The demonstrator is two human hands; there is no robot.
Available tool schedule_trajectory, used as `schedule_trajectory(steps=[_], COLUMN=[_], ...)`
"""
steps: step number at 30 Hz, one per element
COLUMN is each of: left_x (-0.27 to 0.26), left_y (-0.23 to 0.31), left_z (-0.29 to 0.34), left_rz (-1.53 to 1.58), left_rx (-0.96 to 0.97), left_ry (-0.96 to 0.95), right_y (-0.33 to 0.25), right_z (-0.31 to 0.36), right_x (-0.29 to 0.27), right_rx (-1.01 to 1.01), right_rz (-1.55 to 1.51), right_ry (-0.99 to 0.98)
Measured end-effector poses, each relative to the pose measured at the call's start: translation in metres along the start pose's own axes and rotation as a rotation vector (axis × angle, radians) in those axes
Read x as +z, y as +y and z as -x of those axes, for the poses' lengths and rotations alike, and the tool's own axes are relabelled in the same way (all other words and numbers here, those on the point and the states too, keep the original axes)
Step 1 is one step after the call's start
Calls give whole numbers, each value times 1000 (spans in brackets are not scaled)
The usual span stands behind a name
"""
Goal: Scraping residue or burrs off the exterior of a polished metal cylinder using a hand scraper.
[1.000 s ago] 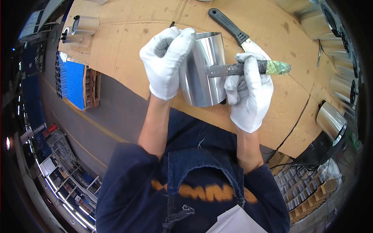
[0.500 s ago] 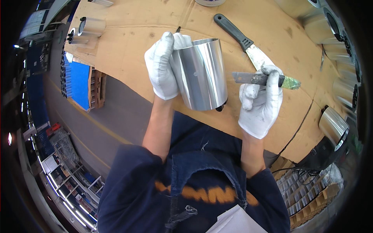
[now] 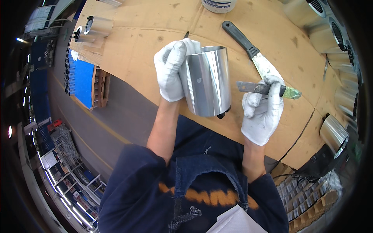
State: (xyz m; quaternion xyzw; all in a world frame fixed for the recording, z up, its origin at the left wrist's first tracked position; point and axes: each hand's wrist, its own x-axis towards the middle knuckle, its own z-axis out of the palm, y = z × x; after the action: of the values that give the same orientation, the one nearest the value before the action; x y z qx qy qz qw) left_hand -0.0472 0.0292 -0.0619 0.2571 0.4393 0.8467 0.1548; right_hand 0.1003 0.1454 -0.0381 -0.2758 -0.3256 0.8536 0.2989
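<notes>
A shiny metal cylinder [image 3: 208, 83] with a dark fitting near its lower right rim is tilted above the table. My left hand [image 3: 171, 70], in a white glove, grips its left side, the fingertips at the upper rim. In my gloved right hand [image 3: 263, 110] is a scraper blade [image 3: 256, 87], pinched between thumb and fingers. Its metal end points left toward the cylinder, apart from it, and green tape wraps its right end. Beyond that hand lies a putty knife [image 3: 248, 46] with a dark handle and a stained blade, partly hidden by the fingers.
Brown cardboard [image 3: 143, 42] covers the table. Several metal cylinders line the right edge, one lower cylinder [image 3: 334, 134] lying near a black cable. Two more stand at the far left, including a larger one [image 3: 100, 27]. A white tub [image 3: 219, 5] sits at the far edge.
The whole scene has shifted slightly down and right in the picture. My hands keep their grips on the cylinder and the scraper blade, with little change between them.
</notes>
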Motion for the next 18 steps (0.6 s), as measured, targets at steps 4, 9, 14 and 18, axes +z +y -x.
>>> schedule_trajectory(steps=[4,9,14,18], left_x=[-1,-6,-14,-7], left_y=[-2,-3,-6,-1], left_z=[1,-3,-4,-4], left_rz=[71,259,298,277], left_rx=[-34,-1,31,9], left_ry=[74,21,-38,-68], right_y=[-2,-4,-2,-1], right_z=[0,2,4,5], right_x=[-6,-7,-8,-5], right_rx=[-13,-22,-10,38], right_rz=[-24,-33,-66,-64], right_ry=[-42,-16,-12,-73])
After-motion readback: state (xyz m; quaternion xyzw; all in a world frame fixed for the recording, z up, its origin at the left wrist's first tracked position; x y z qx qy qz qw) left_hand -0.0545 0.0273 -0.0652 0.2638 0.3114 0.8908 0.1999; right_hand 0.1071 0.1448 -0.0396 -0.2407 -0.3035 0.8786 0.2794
